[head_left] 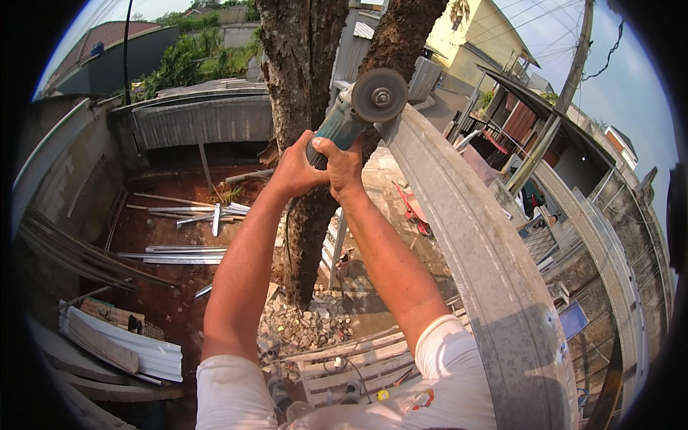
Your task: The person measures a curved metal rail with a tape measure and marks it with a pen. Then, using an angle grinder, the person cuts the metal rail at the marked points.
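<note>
An angle grinder point(335, 130) with a teal body is held out in front of me in both hands. My left hand point(297, 169) is wrapped round the rear of its body. My right hand point(344, 166) grips it from the other side, thumb laid along the top. The round grey cutting disc point(371, 107) faces up at the far end, with its nut in the middle. Just beyond and right of the disc is the far end of a long grey metal beam point(459, 193). Whether disc and beam touch, I cannot tell. A rough tree trunk point(297, 64) rises behind the grinder.
The beam runs back past my right arm. Far below are a wooden slatted platform point(365, 369) under my feet, rubble point(308, 326), metal profiles point(186, 254) and white corrugated sheet point(143, 344). A yellow tape measure point(383, 395) shows near my feet. Another beam point(595, 236) stands at the right.
</note>
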{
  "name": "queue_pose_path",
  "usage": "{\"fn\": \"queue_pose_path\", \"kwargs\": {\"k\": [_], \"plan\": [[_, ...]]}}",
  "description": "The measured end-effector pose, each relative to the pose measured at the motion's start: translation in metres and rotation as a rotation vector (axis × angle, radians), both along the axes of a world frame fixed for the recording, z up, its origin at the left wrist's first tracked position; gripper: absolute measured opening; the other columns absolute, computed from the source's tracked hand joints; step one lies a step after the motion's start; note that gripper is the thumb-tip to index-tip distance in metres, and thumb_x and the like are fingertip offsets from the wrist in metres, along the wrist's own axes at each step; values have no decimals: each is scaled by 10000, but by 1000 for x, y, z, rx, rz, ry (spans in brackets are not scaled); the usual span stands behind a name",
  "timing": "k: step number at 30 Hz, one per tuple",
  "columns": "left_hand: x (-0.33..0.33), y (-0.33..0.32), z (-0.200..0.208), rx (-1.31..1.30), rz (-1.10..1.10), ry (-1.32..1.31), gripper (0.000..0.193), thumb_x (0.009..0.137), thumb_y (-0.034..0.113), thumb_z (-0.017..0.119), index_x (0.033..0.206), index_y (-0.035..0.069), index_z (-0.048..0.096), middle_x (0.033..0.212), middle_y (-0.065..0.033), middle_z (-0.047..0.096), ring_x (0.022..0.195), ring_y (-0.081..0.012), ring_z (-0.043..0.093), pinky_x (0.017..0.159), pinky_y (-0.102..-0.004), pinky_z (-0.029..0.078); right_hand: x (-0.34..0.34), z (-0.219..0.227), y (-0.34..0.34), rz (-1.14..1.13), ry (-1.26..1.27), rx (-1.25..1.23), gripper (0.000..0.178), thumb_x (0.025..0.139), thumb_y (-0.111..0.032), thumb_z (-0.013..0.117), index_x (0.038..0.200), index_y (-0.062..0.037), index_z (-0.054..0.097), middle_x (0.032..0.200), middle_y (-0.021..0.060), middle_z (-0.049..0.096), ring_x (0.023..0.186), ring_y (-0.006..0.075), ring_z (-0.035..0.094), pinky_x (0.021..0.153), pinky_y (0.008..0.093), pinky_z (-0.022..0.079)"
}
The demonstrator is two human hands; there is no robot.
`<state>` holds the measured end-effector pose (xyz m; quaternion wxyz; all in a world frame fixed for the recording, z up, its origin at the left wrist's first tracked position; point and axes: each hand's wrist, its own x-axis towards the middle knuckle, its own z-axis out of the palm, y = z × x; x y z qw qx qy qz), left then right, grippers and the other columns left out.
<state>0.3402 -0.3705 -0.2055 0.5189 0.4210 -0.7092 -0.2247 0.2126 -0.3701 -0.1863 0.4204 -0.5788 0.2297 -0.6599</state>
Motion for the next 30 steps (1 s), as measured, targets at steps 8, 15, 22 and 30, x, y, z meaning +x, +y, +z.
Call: {"fn": "queue_pose_path", "kwargs": {"k": [8,15,22,30], "plan": [[-2,9,6,-46,1,26,911,600,405,905,1299,-32,518,1153,-214,683,1077,-275,675,910,-404,517,-1,-4,-5,-12,-12,-12,686,723,-234,797,1301,-47,479,1106,63,546,1018,196,567,942,371,482],[-3,12,7,-17,-10,36,877,597,401,910,1278,-1,533,1111,-169,685,1026,-232,662,890,-387,515,2,-6,-4,-45,-52,-24,602,724,-232,800,1232,-57,528,1046,46,577,960,185,596,906,366,508],[-6,21,22,209,-139,65,1314,543,473,952,1540,-78,298,1504,-258,454,1406,-315,456,1163,-428,365,-4,-5,-2,-100,-19,-2,689,732,-174,793,1329,-47,473,1122,60,557,1005,193,587,920,366,500],[-6,12,16,203,-184,106,1359,535,466,965,1554,-87,256,1524,-268,428,1428,-323,433,1181,-431,342,-2,-5,-2,-111,-15,-46,708,721,-236,805,1319,-45,478,1119,61,557,1007,195,582,919,370,495]]}}
